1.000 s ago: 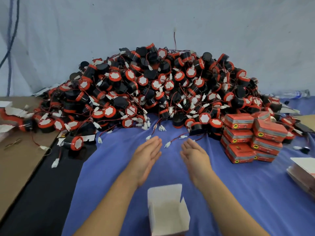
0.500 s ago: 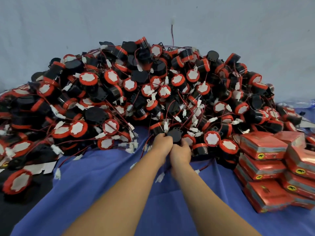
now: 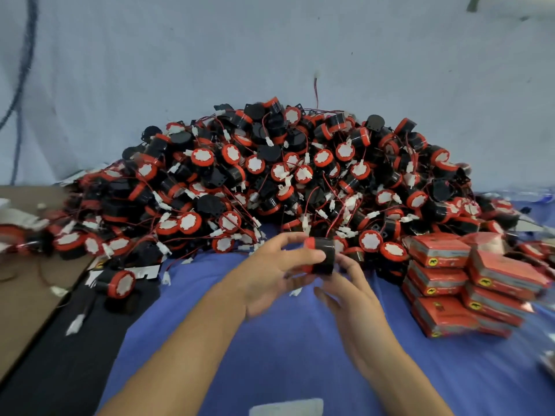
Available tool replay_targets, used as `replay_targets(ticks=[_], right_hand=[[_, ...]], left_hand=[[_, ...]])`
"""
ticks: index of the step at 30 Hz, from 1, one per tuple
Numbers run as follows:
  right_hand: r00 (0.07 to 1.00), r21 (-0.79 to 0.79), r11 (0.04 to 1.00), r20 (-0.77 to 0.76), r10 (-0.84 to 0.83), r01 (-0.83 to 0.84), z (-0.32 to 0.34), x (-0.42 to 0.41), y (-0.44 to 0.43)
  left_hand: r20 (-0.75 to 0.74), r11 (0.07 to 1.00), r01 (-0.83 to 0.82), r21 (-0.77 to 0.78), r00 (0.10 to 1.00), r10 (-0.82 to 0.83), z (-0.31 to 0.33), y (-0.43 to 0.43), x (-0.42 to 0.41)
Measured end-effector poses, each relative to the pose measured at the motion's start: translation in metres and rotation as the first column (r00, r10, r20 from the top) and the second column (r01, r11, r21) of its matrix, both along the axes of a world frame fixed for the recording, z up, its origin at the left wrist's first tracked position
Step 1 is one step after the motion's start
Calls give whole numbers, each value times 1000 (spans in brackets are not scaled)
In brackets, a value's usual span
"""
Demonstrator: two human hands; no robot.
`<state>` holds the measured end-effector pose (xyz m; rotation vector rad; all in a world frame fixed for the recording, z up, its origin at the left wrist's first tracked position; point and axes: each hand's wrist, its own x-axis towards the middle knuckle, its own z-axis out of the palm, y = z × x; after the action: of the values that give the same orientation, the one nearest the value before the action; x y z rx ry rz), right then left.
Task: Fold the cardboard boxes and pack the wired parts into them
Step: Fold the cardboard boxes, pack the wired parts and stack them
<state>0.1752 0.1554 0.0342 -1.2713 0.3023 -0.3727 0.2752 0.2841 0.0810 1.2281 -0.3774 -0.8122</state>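
Note:
A black cylindrical wired part (image 3: 323, 255) with a red end is held between my two hands just in front of the big pile of wired parts (image 3: 270, 181). My left hand (image 3: 276, 271) grips it with thumb and fingers curled round its red end. My right hand (image 3: 351, 292) holds its black side from below and from the right, and its red wire runs up toward the pile. The top edge of an open white cardboard box (image 3: 286, 407) shows at the bottom of the view.
Stacked red packed boxes (image 3: 468, 280) stand at the right on the blue cloth (image 3: 285, 349). A loose part (image 3: 118, 283) lies at the left on black cloth beside a brown cardboard sheet (image 3: 27, 280). A grey wall rises behind the pile.
Both hands reached into the pile's front edge, took hold of one part, and have pulled it back toward me. The view has shifted back, and the white box's edge shows again.

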Motion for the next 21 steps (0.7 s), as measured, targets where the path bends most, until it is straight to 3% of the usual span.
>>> replay_targets(ticks=[3,7,12,17,21], right_hand=[[993,-8,994,45,109,-109,15,-35,14],[997,-23,997,26,68,-68,33,-65,17],[998,-385,923,-53,-25,3,40,-97,27],[997,-458,885,26,-76,79,42,-117,41],[994,-645,759,-4,-113,84,35,-123,52]], left_hand=[[143,997,-38,67,989,28,10,32,-38],[387,978,-77,195,922,-5,10,67,-86],[607,950,-163,267,794,-35,6,98,-127],[776,857,-270,438,595,-209,0,110,-149],[827,840,-280,466,476,-300,-10,110,-163]])
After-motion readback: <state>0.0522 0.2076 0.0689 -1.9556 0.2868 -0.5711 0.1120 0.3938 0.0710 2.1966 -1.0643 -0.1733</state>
